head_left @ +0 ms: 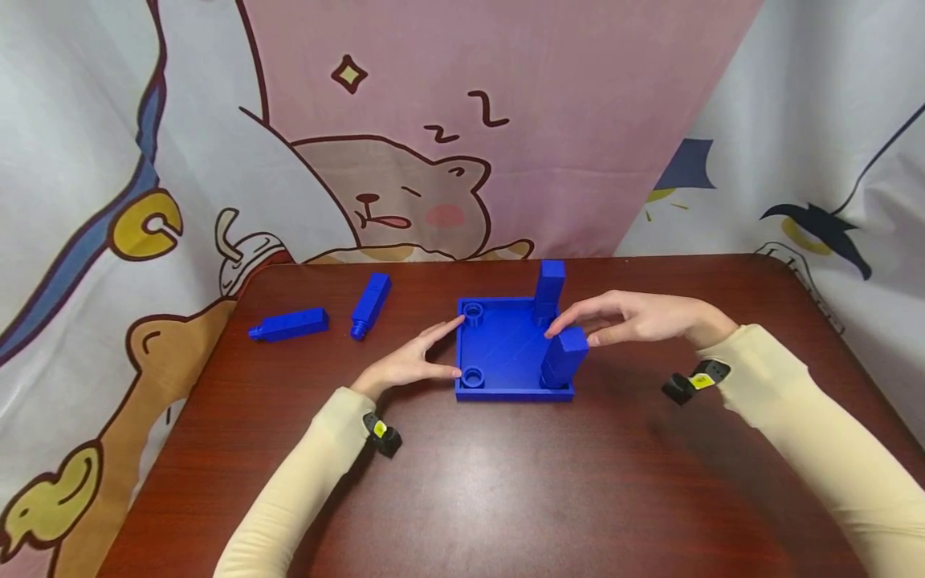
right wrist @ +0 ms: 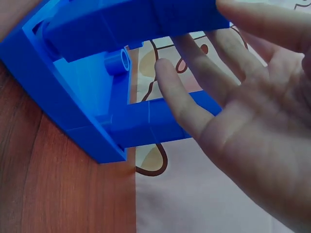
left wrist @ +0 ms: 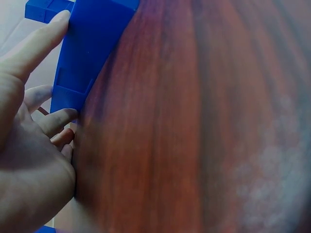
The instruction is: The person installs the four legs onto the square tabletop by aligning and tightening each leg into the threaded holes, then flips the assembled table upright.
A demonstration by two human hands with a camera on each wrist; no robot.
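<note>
A blue square board (head_left: 502,345) with a raised rim and round sockets lies on the table. Two blue square posts stand upright on its right side, a rear post (head_left: 550,289) and a front post (head_left: 565,357). My right hand (head_left: 636,317) holds the front post near its top, thumb on one side and fingers on the other; the right wrist view shows this post (right wrist: 136,26) up close. Along the board's left edge, my left hand (head_left: 408,361) rests with thumb and fingers spread apart. The left wrist view shows that hand (left wrist: 34,121) against the board's side (left wrist: 92,48).
Two more blue posts lie loose at the back left: one post (head_left: 292,324) near the left edge, another post (head_left: 372,305) closer to the board. Two sockets, a rear socket (head_left: 473,314) and a front socket (head_left: 473,377), show on the board's left side. A printed curtain (head_left: 564,120) hangs behind the table.
</note>
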